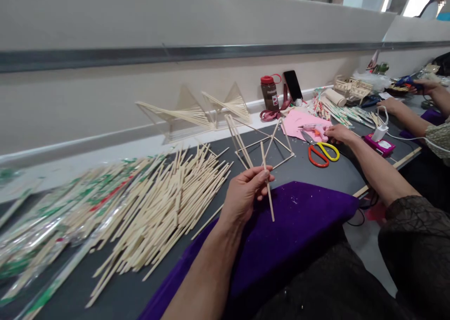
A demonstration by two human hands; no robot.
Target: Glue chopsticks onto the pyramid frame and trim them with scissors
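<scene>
My left hand pinches a thin wooden stick near its middle, above a purple cloth. Just beyond it stands a frame of joined sticks on the dark table. My right hand reaches to the right edge of a pink cloth, its fingers closed at a hot glue gun with a pale body and an orange part. How firmly it holds this is hard to see. Scissors with one red and one yellow handle lie beside that hand.
Loose sticks and plastic-wrapped ones cover the left. Two finished stick structures lean near the wall. A bottle, a phone and a pink power box stand farther right, near another person's hands.
</scene>
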